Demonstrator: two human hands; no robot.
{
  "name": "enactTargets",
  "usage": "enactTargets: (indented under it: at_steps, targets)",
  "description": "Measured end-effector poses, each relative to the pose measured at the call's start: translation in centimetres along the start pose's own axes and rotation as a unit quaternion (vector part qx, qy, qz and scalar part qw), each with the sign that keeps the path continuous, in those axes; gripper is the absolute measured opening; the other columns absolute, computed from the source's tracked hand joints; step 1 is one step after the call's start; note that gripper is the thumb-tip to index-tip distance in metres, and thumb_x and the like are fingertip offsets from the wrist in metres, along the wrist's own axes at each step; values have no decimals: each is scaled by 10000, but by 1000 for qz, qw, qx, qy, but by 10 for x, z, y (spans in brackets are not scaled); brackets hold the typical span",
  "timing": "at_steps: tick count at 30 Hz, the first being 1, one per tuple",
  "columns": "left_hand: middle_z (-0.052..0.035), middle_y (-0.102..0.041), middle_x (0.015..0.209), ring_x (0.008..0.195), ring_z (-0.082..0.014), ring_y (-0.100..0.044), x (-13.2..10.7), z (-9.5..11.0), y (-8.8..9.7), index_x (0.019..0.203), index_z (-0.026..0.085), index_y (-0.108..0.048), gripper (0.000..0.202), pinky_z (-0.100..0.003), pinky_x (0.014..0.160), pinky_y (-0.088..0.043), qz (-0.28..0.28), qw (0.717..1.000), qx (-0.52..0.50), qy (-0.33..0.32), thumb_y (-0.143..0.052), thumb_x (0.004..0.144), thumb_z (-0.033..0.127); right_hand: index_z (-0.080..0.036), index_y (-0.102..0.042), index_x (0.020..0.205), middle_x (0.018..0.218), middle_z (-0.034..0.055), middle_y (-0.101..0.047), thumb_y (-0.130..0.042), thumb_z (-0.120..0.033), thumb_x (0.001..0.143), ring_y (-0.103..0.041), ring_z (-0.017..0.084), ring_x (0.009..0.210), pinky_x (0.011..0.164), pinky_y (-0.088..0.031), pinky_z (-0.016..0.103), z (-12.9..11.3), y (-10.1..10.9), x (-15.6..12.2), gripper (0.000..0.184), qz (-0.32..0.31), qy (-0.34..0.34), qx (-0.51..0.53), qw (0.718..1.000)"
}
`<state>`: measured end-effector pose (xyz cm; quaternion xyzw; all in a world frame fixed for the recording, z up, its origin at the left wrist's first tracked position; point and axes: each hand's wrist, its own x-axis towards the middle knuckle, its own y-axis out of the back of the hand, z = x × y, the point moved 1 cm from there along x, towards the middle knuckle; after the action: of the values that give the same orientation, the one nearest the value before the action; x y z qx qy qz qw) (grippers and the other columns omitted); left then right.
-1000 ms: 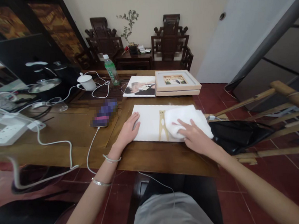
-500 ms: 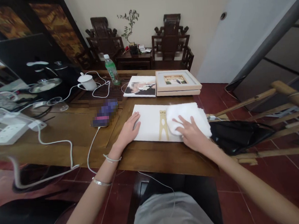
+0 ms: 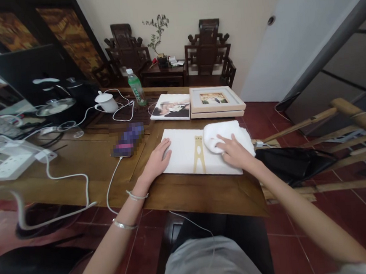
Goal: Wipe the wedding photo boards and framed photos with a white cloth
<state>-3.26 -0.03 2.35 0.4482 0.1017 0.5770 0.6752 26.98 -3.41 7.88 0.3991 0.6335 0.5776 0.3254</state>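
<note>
A flat white panel [image 3: 180, 152] lies on the wooden table in front of me, bearing a tan, long-legged cat-like figure [image 3: 199, 152]. Along its left edge rests my left hand [image 3: 157, 158], open, fingers stretched out and nothing held. My right hand [image 3: 234, 150] presses a folded white cloth [image 3: 217, 131] onto the panel's right part, its fingers bent into the fabric. The cloth hides the panel's upper right corner, and some fingertips are sunk out of sight in its folds.
Behind the panel are a photo print [image 3: 171, 108] and stacked picture frames [image 3: 217, 104]. Leftward lie a phone [image 3: 128, 139] on a white cable, a lidded cup [image 3: 107, 103], a green bottle [image 3: 137, 88] and a power strip [image 3: 9, 161]. A black bag [image 3: 295, 162] sits right of the table edge.
My right hand has pushed the cloth away from me, uncovering the panel's lower right corner. The left hand stays in place on the left edge.
</note>
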Motion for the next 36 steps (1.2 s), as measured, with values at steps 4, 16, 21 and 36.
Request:
enactTargets:
  at_steps: [4, 16, 21, 36]
  targets:
    - [-160, -511, 1410, 1358, -258, -423, 0, 0, 0, 1282, 95, -571, 458, -451, 1154, -311, 2, 1000, -1, -3, -416, 932, 346, -94, -569, 1216, 1422, 222, -471, -370, -16, 764, -270, 324, 1418, 1077, -198, 685, 10, -2, 28, 500, 12, -6, -22, 1000]
    - [-167, -503, 1415, 1365, -262, -412, 0, -1, -1, 1283, 87, -566, 461, -447, 1158, -305, -1, 1000, 3, -5, -412, 936, 347, -153, -676, 1034, 1472, 131, -444, -455, 8, 665, -265, 361, 1414, 1122, -198, 662, -63, 2, -71, 459, -23, 72, 8, 997]
    - [-181, -503, 1410, 1362, -264, -416, 0, -1, -1, 1279, 70, -567, 463, -445, 1154, -311, 0, 1000, 8, -10, -409, 935, 338, -169, -672, 1011, 1399, 146, -528, -445, -15, 688, -398, 305, 1358, 1133, -279, 567, -62, 14, -79, 424, -40, 72, 43, 996]
    - [-149, -511, 1413, 1356, -267, -426, 0, 0, 1, 1286, 118, -567, 450, -466, 1152, -312, -1, 1000, -3, -2, -424, 929, 352, -105, -546, 1259, 1525, 178, -343, -423, -37, 810, -137, 397, 1440, 1114, -118, 684, -72, -16, 42, 471, -8, 15, 25, 1000]
